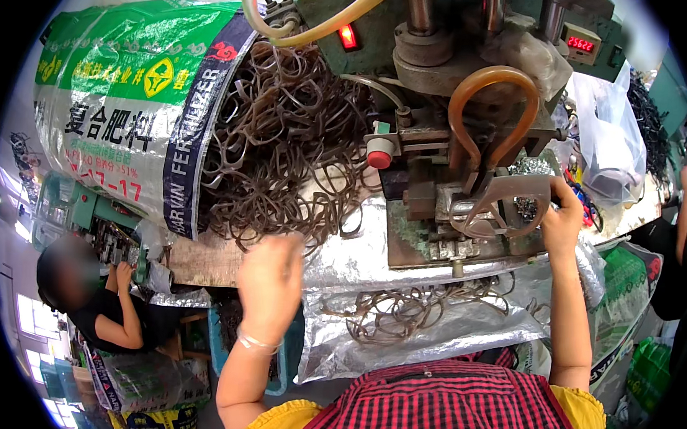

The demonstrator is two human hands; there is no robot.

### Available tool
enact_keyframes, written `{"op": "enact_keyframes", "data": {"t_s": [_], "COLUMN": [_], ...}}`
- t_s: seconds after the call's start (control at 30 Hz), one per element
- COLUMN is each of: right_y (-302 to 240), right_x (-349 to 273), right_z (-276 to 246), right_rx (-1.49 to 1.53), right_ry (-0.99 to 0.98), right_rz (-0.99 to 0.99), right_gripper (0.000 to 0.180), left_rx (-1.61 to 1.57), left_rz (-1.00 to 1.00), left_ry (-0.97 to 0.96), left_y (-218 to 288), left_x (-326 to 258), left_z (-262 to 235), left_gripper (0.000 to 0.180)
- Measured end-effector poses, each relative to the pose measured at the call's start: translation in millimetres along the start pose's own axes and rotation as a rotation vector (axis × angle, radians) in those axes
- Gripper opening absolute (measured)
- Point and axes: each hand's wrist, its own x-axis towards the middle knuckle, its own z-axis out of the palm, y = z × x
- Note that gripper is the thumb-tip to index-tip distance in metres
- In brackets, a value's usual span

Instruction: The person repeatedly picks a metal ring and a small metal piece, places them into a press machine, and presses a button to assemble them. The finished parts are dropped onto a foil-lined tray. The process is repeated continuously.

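I see the left hand (270, 284) fisted beside the wire-loop heap (285, 135) spilling from the sack (126, 90); contents unclear. Right hand (562, 216) pinches a loop (505, 210) on the press (454, 143).

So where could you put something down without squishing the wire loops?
The bare silver sheet between the left hand and the machine base is free. It is crowded by the sack's loop pile, the loose loops below, and at the right hand.

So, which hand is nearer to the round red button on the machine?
The left hand is somewhat nearer: it is below and left of the round red button, at the brown loops. The right hand is farther right, on the metal plate.
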Motion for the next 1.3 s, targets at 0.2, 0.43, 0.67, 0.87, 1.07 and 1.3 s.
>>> {"op": "enact_keyframes", "data": {"t_s": [0.2, 0.43, 0.67, 0.87, 1.07, 1.3], "right_y": [-2.5, 1.9, -88.6, -95.4, -104.8, -134.8], "right_x": [-2.8, -47.7, 4.1, -12.8, -6.2, -16.6], "right_z": [17.5, -38.3, 29.1, 48.9, 47.4, 42.1], "right_rx": [-0.052, 0.07, 0.326, 0.692, 0.792, 0.906], "right_ry": [0.072, 0.115, -0.156, -0.098, -0.148, -0.101], "right_rz": [-0.058, 0.096, -0.168, 0.161, 0.236, 0.318], "right_gripper": [0.014, 0.015, 0.024, 0.038, 0.048, 0.053], "left_rx": [0.256, 0.197, 0.193, 0.062, 0.05, 0.319], "left_rz": [-0.226, -0.087, -0.197, 0.032, 0.296, 0.616], "left_ry": [-0.002, 0.101, 0.031, 0.119, 0.212, 0.269], "left_y": [-19.2, -29.3, -26.1, -16.6, 19.4, -14.0], "left_x": [-18.5, -22.4, -34.1, -49.5, 48.7, 119.5], "left_z": [122.8, 140.7, 154.0, 140.9, 44.0, 50.9], "left_gripper": [0.015, 0.028, 0.026, 0.035, 0.043, 0.037]}}
